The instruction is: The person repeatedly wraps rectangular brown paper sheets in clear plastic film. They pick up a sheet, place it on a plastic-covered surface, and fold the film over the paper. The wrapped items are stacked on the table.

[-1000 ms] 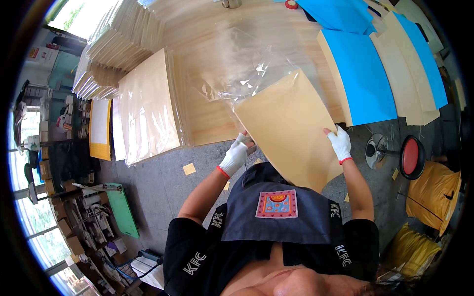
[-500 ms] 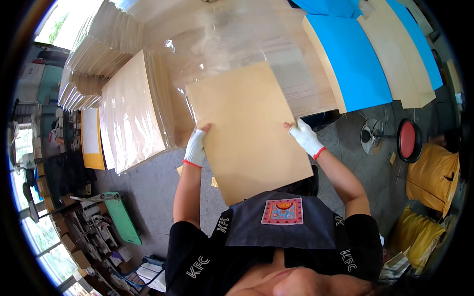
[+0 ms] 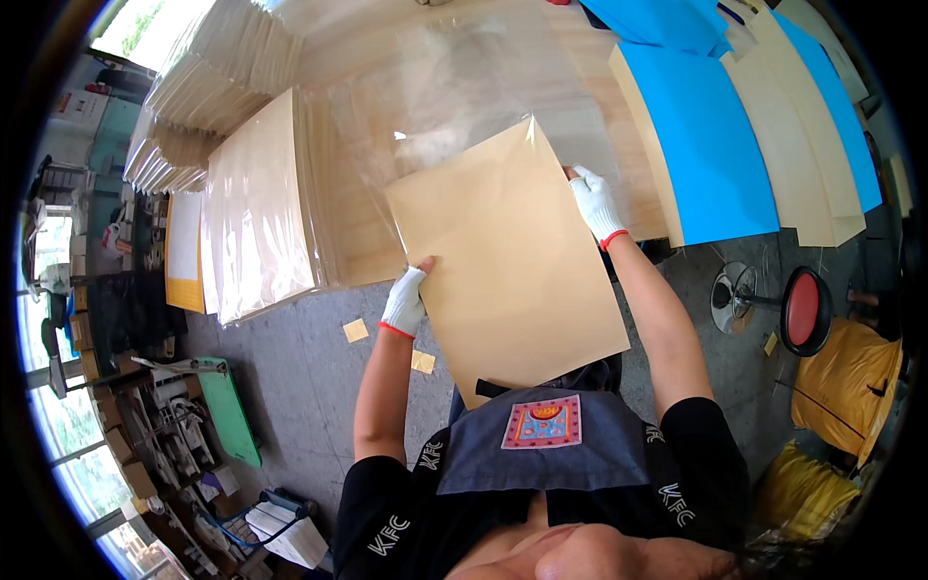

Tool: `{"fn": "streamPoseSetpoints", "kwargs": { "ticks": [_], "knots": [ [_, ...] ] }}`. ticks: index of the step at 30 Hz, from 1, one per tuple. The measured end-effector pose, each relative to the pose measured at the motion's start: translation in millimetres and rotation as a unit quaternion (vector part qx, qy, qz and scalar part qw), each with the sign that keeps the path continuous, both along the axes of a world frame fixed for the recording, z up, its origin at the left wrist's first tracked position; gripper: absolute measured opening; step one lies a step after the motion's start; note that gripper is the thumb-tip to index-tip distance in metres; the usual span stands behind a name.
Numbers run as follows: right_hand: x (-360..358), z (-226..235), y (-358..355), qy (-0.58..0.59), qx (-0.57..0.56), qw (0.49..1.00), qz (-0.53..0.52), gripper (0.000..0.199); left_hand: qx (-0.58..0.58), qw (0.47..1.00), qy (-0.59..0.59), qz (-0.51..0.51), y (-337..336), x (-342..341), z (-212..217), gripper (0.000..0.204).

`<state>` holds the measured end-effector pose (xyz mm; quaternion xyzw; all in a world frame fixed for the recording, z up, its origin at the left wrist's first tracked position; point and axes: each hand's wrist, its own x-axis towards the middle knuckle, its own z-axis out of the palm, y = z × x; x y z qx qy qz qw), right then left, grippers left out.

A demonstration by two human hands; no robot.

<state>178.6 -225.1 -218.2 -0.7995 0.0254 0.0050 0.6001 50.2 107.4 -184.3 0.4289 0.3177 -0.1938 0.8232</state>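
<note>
Currently, tan board: tilted mid-view, overhanging the counter's six-o'clock edge.
Left hand: fingers grasping its nine-o'clock edge.
Right hand: fingers at its two-o'clock edge; grip, I cannot tell.
Wrapping: far end seemingly inside clear film; near end uncovered.
Ten o'clock: film-wrapped stack, apparently done.

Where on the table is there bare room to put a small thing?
Bare tabletop shows between the tall stack and the clear film, plus a narrow strip between film and blue-topped stack. Left and right sides are crowded.
</note>
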Motion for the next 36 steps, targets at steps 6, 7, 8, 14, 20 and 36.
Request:
{"fn": "streamPoseSetpoints", "kwargs": {
  "ticks": [6,7,8,14,20,36],
  "knots": [
    [-17.5,31.4,-3.8,-0.009,-0.059,0.998,-0.023,0.039,0.062,0.992,-0.092,0.059,-24.0,-4.4,24.4,0.027],
    [-16.4,34.5,-6.6,0.014,-0.092,0.996,-0.011,0.04,0.056,0.992,-0.097,0.065,-26.6,-3.1,30.7,0.027],
    [-18.2,40.4,-7.4,0.03,-0.085,0.996,-0.011,0.04,0.05,0.992,-0.098,0.066,-27.5,-5.6,33.6,0.028],
    [-57.5,-9.7,-23.7,-0.002,-0.005,0.999,-0.046,0.032,0.041,0.996,-0.034,0.067,-26.5,-39.7,11.7,0.035],
    [-115.0,-3.6,-34.7,0.014,-0.011,0.998,-0.056,0.026,0.127,0.985,0.014,0.113,-27.4,-66.7,-2.0,0.038],
    [-110.0,-17.8,-49.0,0.14,0.0,0.99,-0.013,0.035,0.188,0.977,-0.033,0.092,-4.4,-51.5,-33.5,0.014]
  ]
}}
